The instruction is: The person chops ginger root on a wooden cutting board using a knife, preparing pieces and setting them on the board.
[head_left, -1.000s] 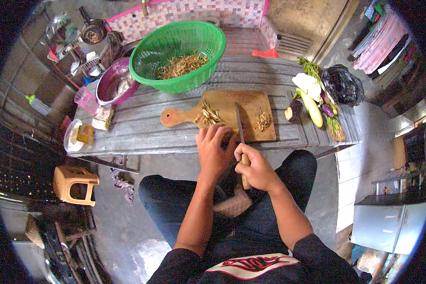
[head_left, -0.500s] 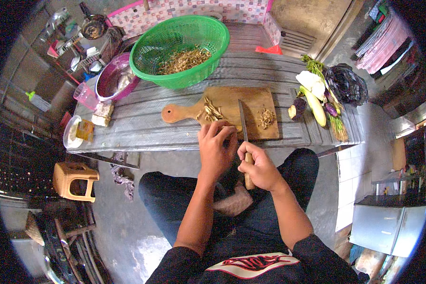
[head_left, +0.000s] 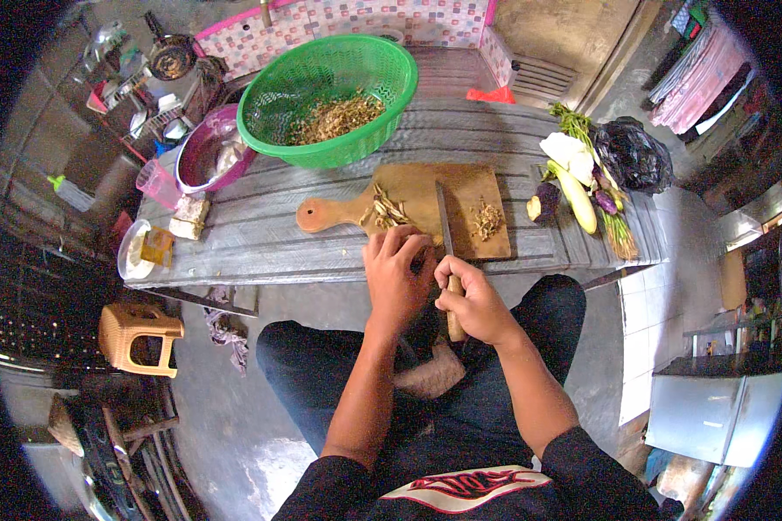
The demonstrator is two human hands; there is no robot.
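My right hand (head_left: 473,300) grips the wooden handle of a kitchen knife (head_left: 444,219), its blade pointing away from me over the cutting board (head_left: 460,176). At the board's near edge, close beside the blade, my left hand (head_left: 395,269) has its fingers curled down. Whatever those fingers pinch is hidden under them. Thin brownish strips (head_left: 387,208) lie in a loose pile on the board, just beyond my left hand. To the right of the blade sits a small heap of finely chopped bits (head_left: 487,219).
Behind the board stands a green plastic basket (head_left: 274,91) holding chopped brown bits. Left of it are a purple basin (head_left: 191,156) and a pink cup (head_left: 159,182). Eggplant (head_left: 544,201), a pale long vegetable (head_left: 573,198) and a black plastic bag (head_left: 636,156) lie at the right.
The view has shifted slightly. Both hands, the knife and the piles on the board keep nearly the same places.
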